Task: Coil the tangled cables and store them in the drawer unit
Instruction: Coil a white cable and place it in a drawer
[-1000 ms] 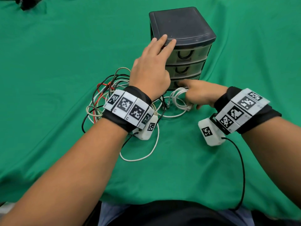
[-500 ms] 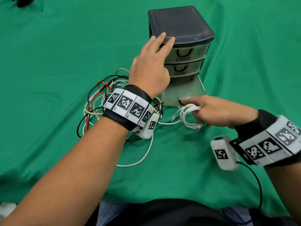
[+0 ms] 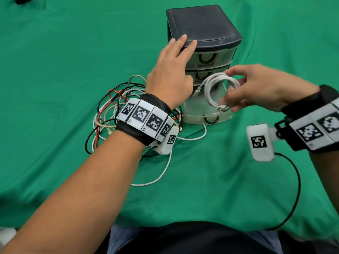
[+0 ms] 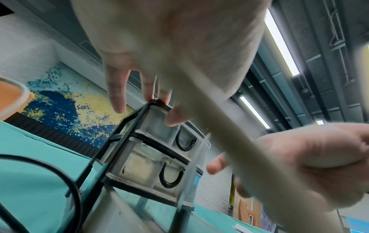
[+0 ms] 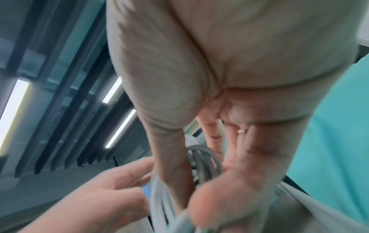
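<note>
Right hand (image 3: 264,88): my fingers (image 3: 236,71) and thumb pinch the coiled white cable (image 3: 219,92), loops gathered and hanging just above the open bottom drawer (image 3: 207,116) of the drawer unit (image 3: 203,24).
Left hand (image 3: 172,70): fingers straight and relaxed, tips pressing on the front edge of the drawer unit's lid; holding nothing, just steadying it.
Bottom drawer: pulled out toward me from the drawer unit, clear-walled; I cannot tell whether anything lies inside it.
Upper drawers: both closed in the drawer unit, black handles facing me.
Tangled cables (image 3: 117,114): black, red and white, heaped on the green tabletop (image 3: 55,61) left of the drawer unit, partly under my left wrist; one white strand trails toward the drawer front.
Step in hand, as I judge it: lay the coil flat into the drawer.
Doing it well: keep the pinch across all the loops until they rest on the drawer floor, tuck the loose plug end inside the walls, keep my left hand bearing down so the unit does not slide.
</note>
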Motion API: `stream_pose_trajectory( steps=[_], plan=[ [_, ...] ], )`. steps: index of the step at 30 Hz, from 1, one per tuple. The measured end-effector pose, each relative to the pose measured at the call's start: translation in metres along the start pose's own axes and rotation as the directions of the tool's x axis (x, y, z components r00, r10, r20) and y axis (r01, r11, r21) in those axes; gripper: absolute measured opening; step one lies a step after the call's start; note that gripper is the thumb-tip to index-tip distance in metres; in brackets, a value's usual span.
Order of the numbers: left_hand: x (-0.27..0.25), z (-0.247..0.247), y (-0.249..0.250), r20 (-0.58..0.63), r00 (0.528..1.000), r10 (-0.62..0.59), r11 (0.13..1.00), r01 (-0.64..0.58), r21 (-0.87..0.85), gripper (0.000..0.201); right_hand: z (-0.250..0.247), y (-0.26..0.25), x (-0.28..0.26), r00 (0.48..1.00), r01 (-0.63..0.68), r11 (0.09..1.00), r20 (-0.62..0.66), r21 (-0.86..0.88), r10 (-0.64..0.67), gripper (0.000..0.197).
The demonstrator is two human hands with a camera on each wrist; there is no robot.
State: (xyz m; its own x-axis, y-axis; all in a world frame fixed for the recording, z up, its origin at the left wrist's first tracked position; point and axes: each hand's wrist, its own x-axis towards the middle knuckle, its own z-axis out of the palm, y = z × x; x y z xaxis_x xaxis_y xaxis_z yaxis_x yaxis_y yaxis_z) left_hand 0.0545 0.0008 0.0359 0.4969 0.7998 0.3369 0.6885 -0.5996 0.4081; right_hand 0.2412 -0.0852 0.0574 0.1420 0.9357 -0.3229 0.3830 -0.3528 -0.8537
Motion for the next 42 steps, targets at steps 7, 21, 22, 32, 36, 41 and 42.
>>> stream_pose_trajectory(
  steps=[7,21,22,32,36,41,42],
  plan=[
    [0.0,0.001,0.0,-0.008,1.0,0.0,1.0,0.0,-0.03,0.074,0.017,0.0,0.029,0.985,-0.147,0.985,-0.074,0.088,0.154,0.036],
    [0.0,0.004,-0.002,-0.029,1.0,0.005,0.998,-0.007,-0.066,0.074,0.043,0.014,0.042,0.973,-0.146,0.931,-0.121,0.335,0.196,0.025],
    [0.001,0.004,-0.002,-0.028,1.0,0.003,0.998,-0.005,-0.069,0.074,0.044,0.015,0.044,0.97,-0.14,0.953,-0.155,0.268,0.186,0.021],
    [0.002,0.004,-0.005,-0.039,0.999,0.009,0.995,-0.013,-0.103,0.074,0.045,0.025,0.052,0.943,-0.184,0.962,-0.313,-0.2,0.115,0.015],
    [0.003,0.004,-0.006,-0.048,0.999,0.009,0.995,-0.014,-0.103,0.073,0.045,0.026,0.052,0.963,-0.157,0.946,-0.257,-0.283,0.082,0.014],
    [0.005,0.006,-0.007,-0.053,0.999,0.011,0.994,-0.016,-0.108,0.073,0.049,0.019,0.049,0.99,-0.111,0.961,-0.108,-0.255,0.086,0.023],
    [0.005,0.006,-0.007,-0.054,0.998,0.009,0.994,-0.015,-0.111,0.072,0.049,0.017,0.049,0.992,-0.104,0.96,-0.101,-0.26,0.08,0.022]
  ],
)
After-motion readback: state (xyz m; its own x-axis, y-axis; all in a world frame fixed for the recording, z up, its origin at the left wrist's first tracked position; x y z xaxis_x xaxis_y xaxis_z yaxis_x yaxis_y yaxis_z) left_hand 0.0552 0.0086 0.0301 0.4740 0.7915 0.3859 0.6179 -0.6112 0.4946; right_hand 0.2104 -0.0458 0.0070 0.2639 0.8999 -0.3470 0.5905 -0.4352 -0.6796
